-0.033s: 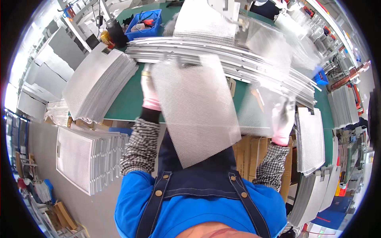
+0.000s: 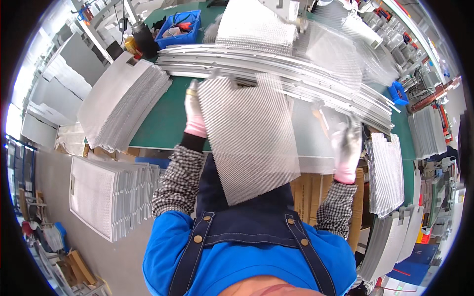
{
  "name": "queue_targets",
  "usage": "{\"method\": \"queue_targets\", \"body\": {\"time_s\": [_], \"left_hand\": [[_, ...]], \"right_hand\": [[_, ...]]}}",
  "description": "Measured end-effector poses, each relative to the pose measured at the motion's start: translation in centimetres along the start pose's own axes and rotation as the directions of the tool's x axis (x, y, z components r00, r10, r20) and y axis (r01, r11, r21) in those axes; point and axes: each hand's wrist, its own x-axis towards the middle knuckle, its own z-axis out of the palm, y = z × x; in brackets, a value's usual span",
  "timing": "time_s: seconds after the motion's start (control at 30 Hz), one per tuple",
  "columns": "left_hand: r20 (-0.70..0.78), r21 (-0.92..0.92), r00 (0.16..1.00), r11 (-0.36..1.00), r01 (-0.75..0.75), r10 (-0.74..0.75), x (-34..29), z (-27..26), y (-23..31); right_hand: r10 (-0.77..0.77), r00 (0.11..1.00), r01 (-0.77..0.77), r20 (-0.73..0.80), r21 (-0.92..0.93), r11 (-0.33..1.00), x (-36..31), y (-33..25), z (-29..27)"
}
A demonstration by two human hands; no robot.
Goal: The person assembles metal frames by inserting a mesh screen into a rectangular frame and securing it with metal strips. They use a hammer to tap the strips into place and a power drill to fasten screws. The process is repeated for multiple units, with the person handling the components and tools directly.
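My left hand (image 2: 193,107), in a white glove with a pink cuff, is closed on the left edge of a silver metal mesh sheet (image 2: 249,140). The sheet hangs tilted in front of my apron, with a notch at its upper edge; its fingers' far side is hidden behind it. Right of it, my gloved right hand (image 2: 347,150) is smeared by motion, so its grip does not show. Beside that hand, at the bench edge, is a pale, see-through sheet (image 2: 316,130), blurred in part.
Long metal strips (image 2: 232,59) lie across the green bench (image 2: 163,116). Mesh stacks stand at left (image 2: 121,106) and right (image 2: 386,175); framed panels (image 2: 113,197) stand lower left. A blue bin (image 2: 178,29) sits at the back, and cardboard (image 2: 308,197) is under the bench.
My left hand and the mesh sheet have shifted slightly right. The see-through sheet beside my right hand has changed position, and that hand has moved slightly.
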Motion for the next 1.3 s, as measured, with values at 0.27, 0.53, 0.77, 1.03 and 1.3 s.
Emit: {"method": "queue_targets", "body": {"time_s": [0.27,0.53,0.77,1.03,1.3], "left_hand": [[0.129,0.050,0.954,0.962,0.267,-0.271,-0.7,0.8,-2.8],[0.121,0.099,0.969,0.974,0.203,-0.214,-1.9,0.6,-2.0],[0.149,0.079,0.965,0.975,0.207,-0.217,-2.7,1.2,-2.1],[0.006,0.080,0.980,0.977,0.198,-0.199,-2.3,-0.8,-1.9],[0.115,0.133,0.982,0.982,0.136,-0.151,-2.6,-2.8,-2.4]], "right_hand": [[0.412,0.769,-0.425,0.488,-0.090,0.901,-8.4,0.2,8.0],[0.491,0.747,-0.487,0.448,-0.134,0.863,-8.4,0.9,8.7],[0.479,0.739,-0.453,0.474,-0.176,0.874,-9.1,1.6,8.8],[0.084,0.951,0.058,0.297,-0.441,0.895,2.3,3.2,7.0],[0.237,0.944,-0.330,0.230,0.610,0.721,16.4,0.2,19.4]]}}
